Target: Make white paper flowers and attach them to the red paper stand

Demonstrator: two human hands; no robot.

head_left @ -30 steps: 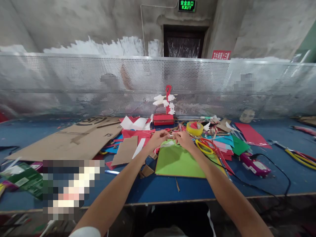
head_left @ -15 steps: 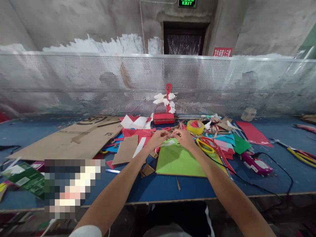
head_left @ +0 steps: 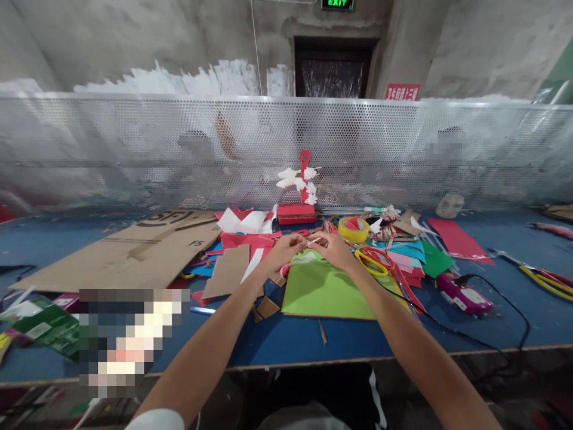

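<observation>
My left hand (head_left: 286, 248) and my right hand (head_left: 333, 248) meet above the far edge of a green sheet (head_left: 324, 289) on the blue table (head_left: 290, 343). Both pinch a small white piece (head_left: 313, 241) held between their fingertips. A white paper scrap (head_left: 305, 258) lies on the green sheet just under the hands. Behind them stands a red paper model (head_left: 299, 200) with white paper bits on a red base.
Flat cardboard (head_left: 134, 248) lies at the left, a yellow tape roll (head_left: 353, 230) and yellow-handled scissors (head_left: 371, 263) at the right. A purple glue gun (head_left: 465, 295) with a black cord sits right. A perforated metal screen (head_left: 134, 149) borders the table's far side.
The hands have risen slightly and stay pinched together on the small white piece. The view has tipped down a little. Nothing else has moved.
</observation>
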